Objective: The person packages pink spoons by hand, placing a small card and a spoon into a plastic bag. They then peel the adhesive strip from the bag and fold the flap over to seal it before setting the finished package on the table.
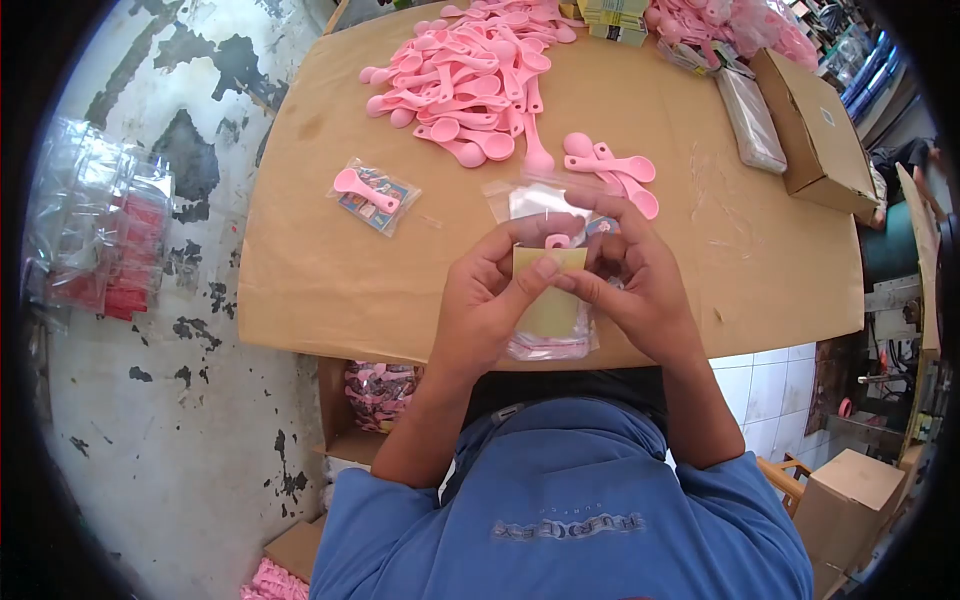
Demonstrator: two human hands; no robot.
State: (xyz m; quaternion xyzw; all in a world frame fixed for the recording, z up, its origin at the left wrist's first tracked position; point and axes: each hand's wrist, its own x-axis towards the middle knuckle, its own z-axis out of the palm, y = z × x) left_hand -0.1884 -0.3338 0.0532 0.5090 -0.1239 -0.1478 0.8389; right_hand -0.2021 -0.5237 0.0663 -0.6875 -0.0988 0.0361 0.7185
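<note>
Near the table's front edge, my left hand (490, 285) pinches a yellowish card (550, 300) with its thumb on the front. Across from it, my right hand (645, 285) has its thumb at the card's upper right edge, fingers curled behind. The end of a pink spoon (558, 241) shows just above the card; the rest of it is hidden. Clear plastic bags (548, 348) lie beneath the card. Beyond my fingers is a clear bag with a white patch (535, 203). Several loose pink spoons (625, 170) lie past my right fingertips.
A large heap of pink spoons (470, 80) covers the table's far side. To the left lies a bagged pink spoon with a printed card (375, 197). At right are a cardboard box (815, 130) and a clear-wrapped pack (750, 120). Yellow card stacks (615, 20) sit at the back.
</note>
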